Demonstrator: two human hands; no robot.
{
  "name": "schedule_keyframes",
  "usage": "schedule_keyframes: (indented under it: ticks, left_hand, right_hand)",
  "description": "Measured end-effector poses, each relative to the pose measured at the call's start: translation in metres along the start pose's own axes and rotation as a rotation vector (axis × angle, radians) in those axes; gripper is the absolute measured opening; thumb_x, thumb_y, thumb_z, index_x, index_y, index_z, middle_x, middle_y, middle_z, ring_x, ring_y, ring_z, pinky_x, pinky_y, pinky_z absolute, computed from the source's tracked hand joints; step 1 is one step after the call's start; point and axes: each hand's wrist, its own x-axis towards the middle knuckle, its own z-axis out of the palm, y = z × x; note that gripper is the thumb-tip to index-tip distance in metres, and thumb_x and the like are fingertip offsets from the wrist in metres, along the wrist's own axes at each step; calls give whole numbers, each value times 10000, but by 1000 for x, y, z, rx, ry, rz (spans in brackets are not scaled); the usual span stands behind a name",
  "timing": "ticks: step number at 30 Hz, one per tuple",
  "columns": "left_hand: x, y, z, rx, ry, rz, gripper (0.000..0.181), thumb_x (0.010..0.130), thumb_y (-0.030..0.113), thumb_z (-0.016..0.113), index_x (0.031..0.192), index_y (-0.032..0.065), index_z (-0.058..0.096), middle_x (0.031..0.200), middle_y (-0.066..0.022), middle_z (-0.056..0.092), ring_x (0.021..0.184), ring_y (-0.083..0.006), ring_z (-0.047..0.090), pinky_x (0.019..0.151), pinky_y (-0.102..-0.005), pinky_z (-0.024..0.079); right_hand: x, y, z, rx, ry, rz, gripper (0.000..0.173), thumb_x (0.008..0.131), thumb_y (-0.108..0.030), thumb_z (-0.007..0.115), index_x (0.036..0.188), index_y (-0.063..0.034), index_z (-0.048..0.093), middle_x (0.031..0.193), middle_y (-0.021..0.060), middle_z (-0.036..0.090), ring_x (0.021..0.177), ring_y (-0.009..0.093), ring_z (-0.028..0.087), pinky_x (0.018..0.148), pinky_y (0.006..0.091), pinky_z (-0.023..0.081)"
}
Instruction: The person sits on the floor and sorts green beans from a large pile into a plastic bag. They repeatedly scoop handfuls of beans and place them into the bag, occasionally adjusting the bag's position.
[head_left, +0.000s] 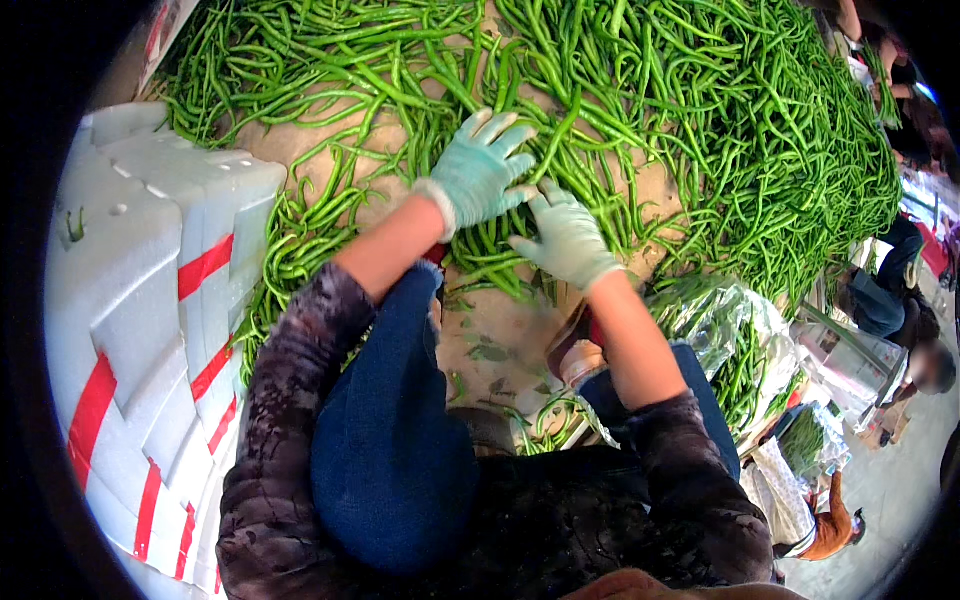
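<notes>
Long green chili peppers (720, 142) lie in a wide, loose heap over a brown sheet (390, 135) on the ground. My left hand (480, 172), in a pale green knit glove, rests palm down on the peppers with its fingers spread. Just right of it and lower, my right hand (566, 232), gloved the same way, reaches over the peppers, its fingers apart and its fingertips close to the left thumb. Neither hand shows a pepper gripped in it. Some peppers lie beneath both palms, partly hidden.
Stacked white foam boxes (142, 217) with red tape stand at the left. A clear plastic bag of peppers (742, 337) sits beside my right knee. Beyond it are a clear crate (847, 360), another bag of greens (814, 442) and people seated at the far right.
</notes>
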Motion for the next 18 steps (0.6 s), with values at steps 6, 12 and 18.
schedule_keyframes:
  ticks: [6, 12, 18]
  left_hand:
    - [-34, 4, 7, -61, 158, -56, 364, 743, 316, 713, 1056, 133, 681, 1392, -95, 471, 1316, -393, 362, 1096, -534, 295]
    - [-47, 5, 9, -110, 182, -97, 373, 735, 281, 721, 1070, 130, 660, 1400, -119, 461, 1254, -416, 418, 1073, -534, 325]
    - [-62, 3, 2, -254, 232, -182, 312, 831, 198, 666, 1116, 72, 642, 1345, -160, 512, 1190, -344, 516, 1053, -458, 382]
  right_hand:
    - [49, 91, -65, -17, 420, 271, 313, 864, -260, 637, 1109, -65, 642, 1063, 191, 661, 1004, 334, 629, 885, 411, 489]
    - [96, 94, -45, -371, -64, 297, 474, 813, -312, 671, 1217, -84, 579, 1164, 173, 606, 1063, 344, 600, 954, 412, 464]
    - [66, 114, -88, 28, 293, 323, 293, 847, -252, 617, 1054, -45, 617, 937, 211, 677, 891, 424, 635, 813, 464, 501]
